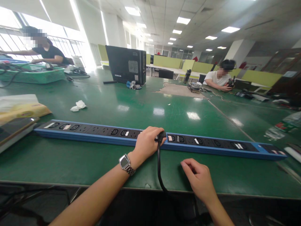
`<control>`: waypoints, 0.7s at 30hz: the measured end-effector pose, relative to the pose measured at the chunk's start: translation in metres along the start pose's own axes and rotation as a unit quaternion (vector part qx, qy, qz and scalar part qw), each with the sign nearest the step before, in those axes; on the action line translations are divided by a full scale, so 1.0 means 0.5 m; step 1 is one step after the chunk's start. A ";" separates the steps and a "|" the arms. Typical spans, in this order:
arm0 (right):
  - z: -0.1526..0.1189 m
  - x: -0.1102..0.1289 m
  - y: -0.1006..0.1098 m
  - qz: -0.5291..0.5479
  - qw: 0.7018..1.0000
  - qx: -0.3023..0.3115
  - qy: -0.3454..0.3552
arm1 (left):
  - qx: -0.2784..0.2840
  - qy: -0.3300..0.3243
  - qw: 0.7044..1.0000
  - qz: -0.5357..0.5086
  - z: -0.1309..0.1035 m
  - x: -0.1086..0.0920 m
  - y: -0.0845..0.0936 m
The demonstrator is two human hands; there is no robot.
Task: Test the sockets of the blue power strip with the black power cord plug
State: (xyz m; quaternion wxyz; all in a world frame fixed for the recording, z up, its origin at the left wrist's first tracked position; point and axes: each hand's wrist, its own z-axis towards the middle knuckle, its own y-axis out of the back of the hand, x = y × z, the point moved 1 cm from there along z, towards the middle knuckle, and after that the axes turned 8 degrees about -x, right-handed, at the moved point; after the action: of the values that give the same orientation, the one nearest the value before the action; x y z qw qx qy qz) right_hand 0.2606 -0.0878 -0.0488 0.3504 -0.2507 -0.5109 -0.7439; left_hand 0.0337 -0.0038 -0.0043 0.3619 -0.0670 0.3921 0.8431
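Note:
A long blue power strip (199, 149) with black sockets lies across the green table. My left hand (148, 139), with a metal-band watch (125, 162) on its wrist, is closed around a black power plug (161, 136) at the middle of the strip. From the plug a thick black cable (159, 166) hangs down over the table's front edge. How deep the plug sits in a socket is hidden by my fingers. In front of the strip, to the right of the cable, my right hand (198, 177) hovers with curled fingers and nothing visible in them.
A phone (17, 128) and a yellow packet (30, 108) lie left; crumpled tissue (79, 105) sits behind the strip. Farther back stand a computer case (127, 66) and a green basket (44, 75). Plastic bottles (285, 124) lie right. Two people sit across the table.

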 end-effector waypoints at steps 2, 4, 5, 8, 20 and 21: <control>0.001 0.003 0.001 0.001 1.000 0.001 -0.002 | 0.003 0.006 1.000 0.014 0.002 -0.002 0.002; 0.001 0.005 0.000 0.000 1.000 0.001 -0.003 | 0.012 0.014 1.000 0.024 0.007 -0.006 0.002; 0.001 0.006 0.000 -0.001 1.000 0.000 -0.003 | 0.019 0.011 0.999 0.027 0.008 -0.007 0.002; 0.001 0.003 -0.004 0.001 1.000 0.006 -0.003 | 0.042 -0.024 0.998 0.038 0.007 -0.009 -0.003; 0.160 0.139 0.072 -0.016 1.000 0.004 -0.008 | -0.022 -0.070 0.990 -0.119 0.056 -0.101 -0.019; 0.184 0.141 0.084 -0.057 0.998 0.011 0.013 | -0.006 -0.085 0.990 -0.110 0.062 -0.103 -0.021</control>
State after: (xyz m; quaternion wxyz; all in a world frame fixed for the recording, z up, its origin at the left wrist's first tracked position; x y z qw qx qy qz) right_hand 0.2503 -0.0302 0.0597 0.3172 -0.2072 -0.5280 -0.7600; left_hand 0.0835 -0.0061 0.0311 0.4844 -0.0397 0.3450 0.8030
